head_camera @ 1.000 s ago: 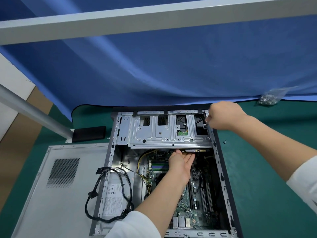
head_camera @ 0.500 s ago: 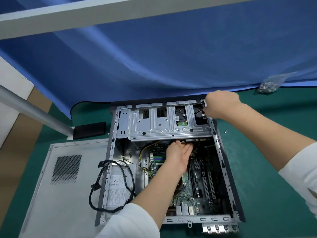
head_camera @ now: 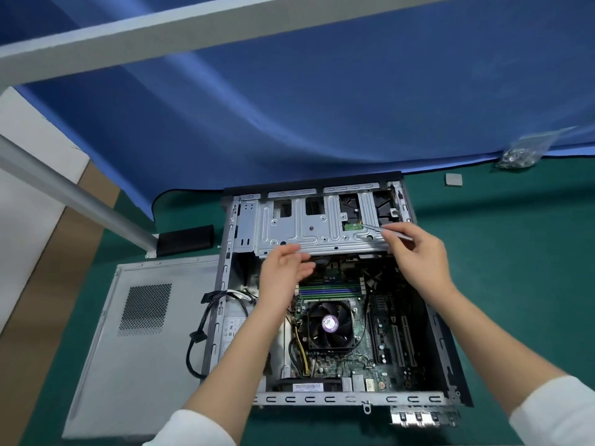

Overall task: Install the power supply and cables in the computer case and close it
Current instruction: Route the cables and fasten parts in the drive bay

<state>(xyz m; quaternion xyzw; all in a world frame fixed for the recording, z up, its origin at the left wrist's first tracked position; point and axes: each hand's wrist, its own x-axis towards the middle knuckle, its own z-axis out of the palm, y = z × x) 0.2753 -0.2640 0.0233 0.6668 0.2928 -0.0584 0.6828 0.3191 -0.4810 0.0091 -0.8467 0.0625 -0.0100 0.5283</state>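
Observation:
The open computer case [head_camera: 225, 284] lies flat on the green mat, motherboard up. The power supply [head_camera: 232, 329] sits in its left side, and black cables [head_camera: 197, 336] loop out over the left wall. My left hand [head_camera: 283, 272] hovers with relaxed fingers at the front edge of the silver drive cage [head_camera: 302, 230], holding nothing. My right hand [head_camera: 418, 255] pinches a thin silver tool [head_camera: 383, 229], whose tip points at a small green board [head_camera: 353, 226] in the cage. The grey side panel [head_camera: 138, 349] lies left of the case.
A CPU fan [head_camera: 326, 325] sits mid-motherboard. A clear bag of screws [head_camera: 518, 156] and a small grey square [head_camera: 454, 180] lie at the far right. A black block [head_camera: 186, 240] and a slanted metal pole [head_camera: 74, 194] stand at the left. A blue cloth hangs behind.
My left hand has come out from under the drive cage. My right hand left the case's far right corner and now holds the thin tool over the cage. The view moved closer.

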